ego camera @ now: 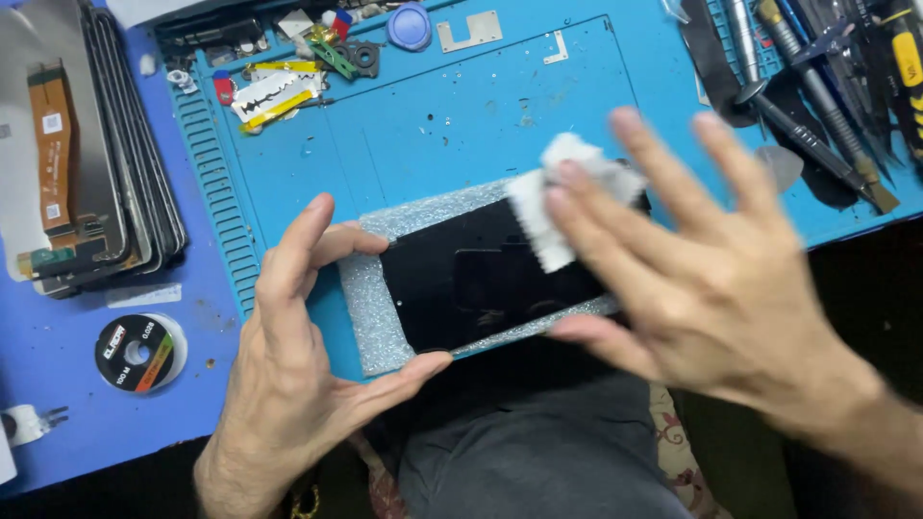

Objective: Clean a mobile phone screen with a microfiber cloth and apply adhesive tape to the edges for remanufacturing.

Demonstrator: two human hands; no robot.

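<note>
Black phone (pixel 481 274), one, steadied by left hand (pixel 288 365); right hand (pixel 692 259) presses one white wipe (pixel 558 197).

bright, even light | soft shadows | right hand (pixel 692 279) motion-blurred

A black phone screen (pixel 481 279) lies glass-up on a grey foam sheet (pixel 370 317) at the mat's near edge. A stack of screens (pixel 115 154) with orange flex cables rests at far left. A round spool (pixel 139 352) bearing a black label with a coloured stripe lies near the stack
</note>
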